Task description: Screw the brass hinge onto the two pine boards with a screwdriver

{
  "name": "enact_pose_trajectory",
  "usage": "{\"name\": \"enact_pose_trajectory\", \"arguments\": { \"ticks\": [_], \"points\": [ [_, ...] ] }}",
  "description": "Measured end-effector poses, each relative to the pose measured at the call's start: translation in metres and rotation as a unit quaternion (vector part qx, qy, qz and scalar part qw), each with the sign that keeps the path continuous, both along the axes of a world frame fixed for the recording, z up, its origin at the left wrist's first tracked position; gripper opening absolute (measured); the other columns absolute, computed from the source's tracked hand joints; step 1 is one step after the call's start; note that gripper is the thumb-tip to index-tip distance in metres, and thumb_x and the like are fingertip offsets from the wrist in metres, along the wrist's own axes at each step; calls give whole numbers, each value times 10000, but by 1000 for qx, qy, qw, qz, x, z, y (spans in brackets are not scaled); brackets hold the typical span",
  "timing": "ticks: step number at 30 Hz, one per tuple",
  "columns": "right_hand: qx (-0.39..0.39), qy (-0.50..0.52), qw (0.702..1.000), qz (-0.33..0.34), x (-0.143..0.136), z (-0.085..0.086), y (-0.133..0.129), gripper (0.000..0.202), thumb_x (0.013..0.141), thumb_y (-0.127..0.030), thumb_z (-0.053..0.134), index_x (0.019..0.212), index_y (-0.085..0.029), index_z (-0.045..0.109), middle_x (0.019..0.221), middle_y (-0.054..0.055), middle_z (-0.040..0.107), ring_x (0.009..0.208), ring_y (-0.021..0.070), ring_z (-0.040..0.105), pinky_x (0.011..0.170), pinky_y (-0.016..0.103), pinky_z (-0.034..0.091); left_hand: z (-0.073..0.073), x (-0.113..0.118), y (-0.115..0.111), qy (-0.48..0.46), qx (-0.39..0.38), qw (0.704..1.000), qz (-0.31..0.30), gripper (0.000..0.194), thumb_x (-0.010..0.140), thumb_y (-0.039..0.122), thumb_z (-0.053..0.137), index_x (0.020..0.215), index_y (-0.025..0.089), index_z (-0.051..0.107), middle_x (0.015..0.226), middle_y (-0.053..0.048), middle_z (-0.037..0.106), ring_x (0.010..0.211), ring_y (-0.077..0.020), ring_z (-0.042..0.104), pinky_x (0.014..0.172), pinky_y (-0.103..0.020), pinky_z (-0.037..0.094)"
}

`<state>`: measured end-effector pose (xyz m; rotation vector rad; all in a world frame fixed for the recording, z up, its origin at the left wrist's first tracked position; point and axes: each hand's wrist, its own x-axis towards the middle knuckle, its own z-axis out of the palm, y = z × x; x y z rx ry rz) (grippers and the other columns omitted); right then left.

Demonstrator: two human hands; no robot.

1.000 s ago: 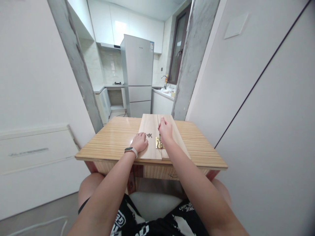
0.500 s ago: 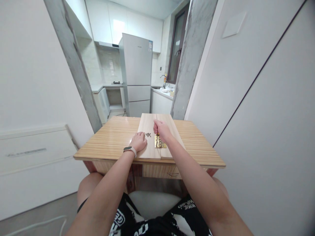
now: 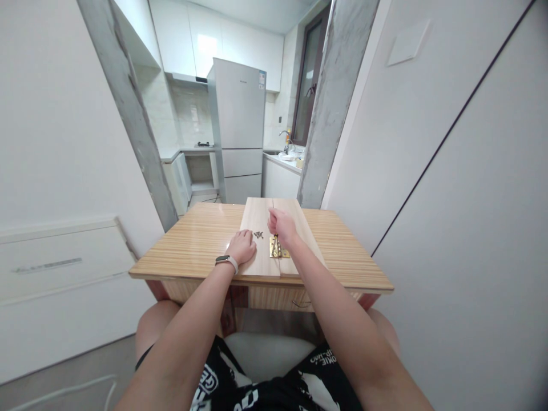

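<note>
Two pale wooden boards (image 3: 261, 261) lie side by side on the striped wooden table (image 3: 184, 251). A brass hinge (image 3: 275, 249) lies across the seam between them, partly covered by my right wrist. My right hand (image 3: 281, 224) is closed in a fist just above the hinge; what it grips, if anything, is hidden. Flat on the left board's edge rests my left hand (image 3: 242, 246), its fingers stretched forward and holding nothing. A small pile of screws (image 3: 258, 234) sits on the left board between my hands.
Beyond the table stands a grey fridge (image 3: 242, 108), with a sink counter (image 3: 282, 162) to its right. A drawer (image 3: 274, 298) is under the table's front edge. White panels flank both sides.
</note>
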<state>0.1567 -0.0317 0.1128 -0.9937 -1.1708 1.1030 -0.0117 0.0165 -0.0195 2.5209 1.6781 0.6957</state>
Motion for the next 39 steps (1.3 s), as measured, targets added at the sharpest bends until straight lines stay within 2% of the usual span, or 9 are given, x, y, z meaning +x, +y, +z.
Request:
{"name": "enact_pose_trajectory", "arguments": {
  "ticks": [2, 3, 9, 14, 17, 23, 25, 34, 39],
  "points": [
    [-1, 2, 997, 73, 5, 1, 1, 512, 895, -513, 607, 555, -275, 309, 451, -86, 259, 430, 101, 238, 458, 280, 201, -1, 0, 0, 1, 3, 1000, 0, 403, 1000, 280, 473, 1374, 173, 578, 1484, -161, 599, 1370, -312, 522, 1177, -430, 363],
    [10, 8, 998, 66, 7, 0, 1, 508, 900, -521, 612, 554, -268, 340, 451, -80, 291, 429, 101, 266, 461, 275, 226, -1, 0, 0, 1, 4, 1000, -1, 404, 999, 278, 473, 1372, 168, 579, 1483, -164, 600, 1366, -314, 523, 1177, -430, 363],
    [49, 10, 980, -193, 2, -7, 8, 561, 994, -688, 451, 628, -263, 444, 519, -23, 479, 496, 145, 450, 498, 292, 348, 0, 0, 0, -5, -1, 1000, -2, 393, 989, 268, 478, 1356, 180, 586, 1481, -157, 604, 1363, -308, 526, 1180, -429, 360],
    [55, -1, 967, -250, -10, -9, 8, 631, 984, -815, 342, 637, -288, 357, 506, -41, 390, 484, 153, 367, 473, 316, 296, 1, 0, -1, -4, -3, 1000, -2, 386, 995, 271, 475, 1353, 186, 590, 1487, -151, 601, 1369, -305, 528, 1180, -424, 363],
    [51, 16, 977, -205, -13, -6, 4, 621, 987, -790, 379, 625, -287, 330, 493, -47, 350, 468, 145, 332, 458, 312, 268, 0, 0, 0, -3, 2, 1000, -5, 393, 989, 264, 478, 1357, 181, 588, 1480, -159, 604, 1364, -309, 531, 1183, -427, 362],
    [5, 34, 998, 48, -2, 0, -1, 627, 946, -721, 504, 544, -274, 325, 439, -65, 282, 407, 103, 260, 438, 282, 184, -1, 0, 1, -1, 2, 1000, -4, 383, 994, 266, 477, 1351, 175, 584, 1473, -160, 604, 1364, -306, 531, 1181, -423, 361],
    [23, 36, 998, 55, 1, -1, -1, 623, 929, -740, 521, 558, -266, 362, 450, -63, 320, 417, 101, 284, 445, 273, 208, -1, 0, 1, 0, 1, 1000, -3, 381, 995, 266, 478, 1350, 176, 585, 1474, -161, 603, 1368, -306, 527, 1183, -424, 359],
    [58, -7, 971, -233, -6, -13, 4, 534, 967, -707, 519, 690, -268, 395, 573, -54, 403, 570, 142, 385, 522, 278, 314, -1, 0, -1, -4, 5, 1000, -2, 401, 997, 269, 479, 1374, 175, 577, 1485, -160, 595, 1373, -312, 517, 1179, -426, 360],
    [50, -25, 958, -282, -14, -10, 2, 491, 1003, -644, 445, 700, -268, 353, 595, -71, 349, 585, 131, 343, 536, 275, 310, -2, -1, 0, 4, 10, 1000, -7, 389, 995, 271, 476, 1351, 158, 585, 1464, -169, 604, 1352, -315, 528, 1178, -436, 367]
  ]
}}
